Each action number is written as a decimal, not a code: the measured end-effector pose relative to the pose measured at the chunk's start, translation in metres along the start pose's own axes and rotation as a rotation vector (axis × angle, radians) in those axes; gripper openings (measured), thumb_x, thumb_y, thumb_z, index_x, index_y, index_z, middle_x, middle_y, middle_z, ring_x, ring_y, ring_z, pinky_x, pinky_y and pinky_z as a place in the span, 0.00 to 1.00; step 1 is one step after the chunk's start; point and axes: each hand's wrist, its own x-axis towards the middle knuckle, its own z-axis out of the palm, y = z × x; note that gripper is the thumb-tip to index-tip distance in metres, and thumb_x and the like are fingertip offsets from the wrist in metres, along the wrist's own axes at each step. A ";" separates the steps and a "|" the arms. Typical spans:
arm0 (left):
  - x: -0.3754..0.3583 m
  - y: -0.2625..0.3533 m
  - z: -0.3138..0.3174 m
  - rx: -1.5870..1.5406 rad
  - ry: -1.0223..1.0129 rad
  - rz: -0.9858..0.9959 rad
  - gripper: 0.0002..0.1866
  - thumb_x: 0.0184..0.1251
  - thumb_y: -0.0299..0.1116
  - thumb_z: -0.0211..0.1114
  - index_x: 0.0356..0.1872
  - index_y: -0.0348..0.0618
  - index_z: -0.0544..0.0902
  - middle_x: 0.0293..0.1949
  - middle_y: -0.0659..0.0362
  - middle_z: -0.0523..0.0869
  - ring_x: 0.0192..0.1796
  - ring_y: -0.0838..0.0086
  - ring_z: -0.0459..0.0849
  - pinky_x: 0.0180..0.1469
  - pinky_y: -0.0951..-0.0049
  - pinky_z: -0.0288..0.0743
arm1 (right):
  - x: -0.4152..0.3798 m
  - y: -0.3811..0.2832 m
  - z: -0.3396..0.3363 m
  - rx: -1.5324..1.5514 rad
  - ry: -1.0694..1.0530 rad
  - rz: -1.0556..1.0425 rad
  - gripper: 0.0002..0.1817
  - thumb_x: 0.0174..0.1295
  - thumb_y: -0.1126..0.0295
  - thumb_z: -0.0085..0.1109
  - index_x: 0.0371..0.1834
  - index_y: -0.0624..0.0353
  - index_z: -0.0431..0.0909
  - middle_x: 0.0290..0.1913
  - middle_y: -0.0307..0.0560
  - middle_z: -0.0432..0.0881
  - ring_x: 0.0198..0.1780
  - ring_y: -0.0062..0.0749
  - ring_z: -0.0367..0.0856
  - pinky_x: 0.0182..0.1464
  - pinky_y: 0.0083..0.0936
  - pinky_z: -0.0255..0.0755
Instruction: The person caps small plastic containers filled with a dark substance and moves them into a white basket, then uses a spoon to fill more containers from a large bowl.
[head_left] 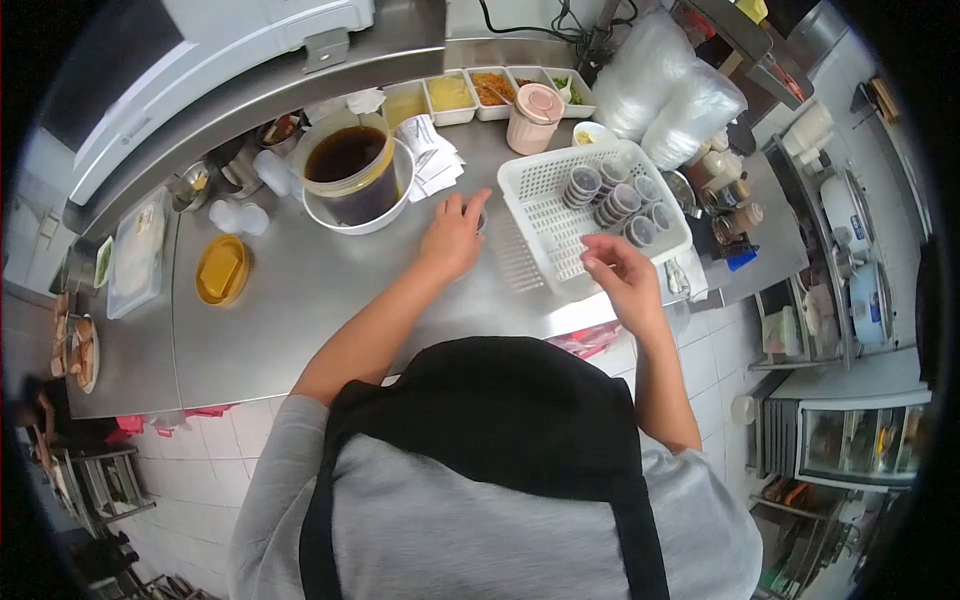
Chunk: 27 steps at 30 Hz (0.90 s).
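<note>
My left hand [453,238] is low over the steel counter, its fingers bent around a small plastic sauce cup [482,221]. Part of that cup is hidden by the hand. Over the near right edge of a white perforated basket [533,236] hovers my right hand [625,281], fingers half curled and apart, with nothing visible in them. Inside the basket, stacked small lidded cups [617,203] with dark contents fill the right side. A large clear tub of dark brown liquid [352,180] stands in a white bowl [398,197] left of my left hand.
White receipts [430,160] lie beside the tub. A pink lidded jar [535,118] and food trays [450,93] line the back. Clear plastic bags [690,110] stand at back right. A yellow container [223,270] and empty plastic cups [240,217] sit to the left.
</note>
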 end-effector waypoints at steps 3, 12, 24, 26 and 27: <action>0.013 0.002 0.029 0.047 -0.041 -0.061 0.38 0.52 0.27 0.66 0.67 0.55 0.62 0.54 0.51 0.68 0.57 0.54 0.69 0.57 0.57 0.71 | 0.009 0.017 -0.040 -0.036 0.048 -0.009 0.13 0.60 0.73 0.61 0.48 0.59 0.79 0.35 0.37 0.80 0.37 0.18 0.76 0.40 0.17 0.71; -0.046 0.007 -0.002 0.057 0.203 0.062 0.44 0.46 0.38 0.75 0.68 0.55 0.62 0.66 0.46 0.61 0.64 0.48 0.63 0.65 0.55 0.63 | 0.062 0.039 -0.116 -0.017 0.059 -0.132 0.14 0.62 0.74 0.59 0.51 0.62 0.77 0.37 0.36 0.79 0.39 0.16 0.74 0.44 0.14 0.68; -0.116 -0.209 -0.165 0.249 0.775 -0.745 0.38 0.50 0.26 0.67 0.64 0.46 0.62 0.60 0.44 0.66 0.61 0.49 0.69 0.61 0.58 0.67 | 0.066 0.011 -0.070 -0.083 -0.011 -0.174 0.14 0.62 0.75 0.57 0.52 0.65 0.76 0.39 0.39 0.79 0.39 0.18 0.75 0.44 0.16 0.69; -0.106 -0.233 -0.188 0.343 0.625 -0.804 0.39 0.50 0.26 0.66 0.66 0.48 0.60 0.63 0.42 0.65 0.63 0.48 0.67 0.63 0.58 0.66 | 0.060 0.009 -0.066 -0.127 0.034 -0.187 0.14 0.62 0.75 0.57 0.52 0.65 0.76 0.38 0.39 0.80 0.39 0.19 0.76 0.44 0.17 0.69; -0.097 -0.249 -0.193 0.366 0.557 -0.824 0.40 0.50 0.25 0.65 0.67 0.51 0.60 0.64 0.42 0.64 0.65 0.47 0.65 0.65 0.57 0.64 | 0.057 0.008 -0.062 -0.150 0.062 -0.191 0.14 0.62 0.75 0.58 0.52 0.65 0.76 0.38 0.39 0.80 0.40 0.20 0.76 0.44 0.17 0.70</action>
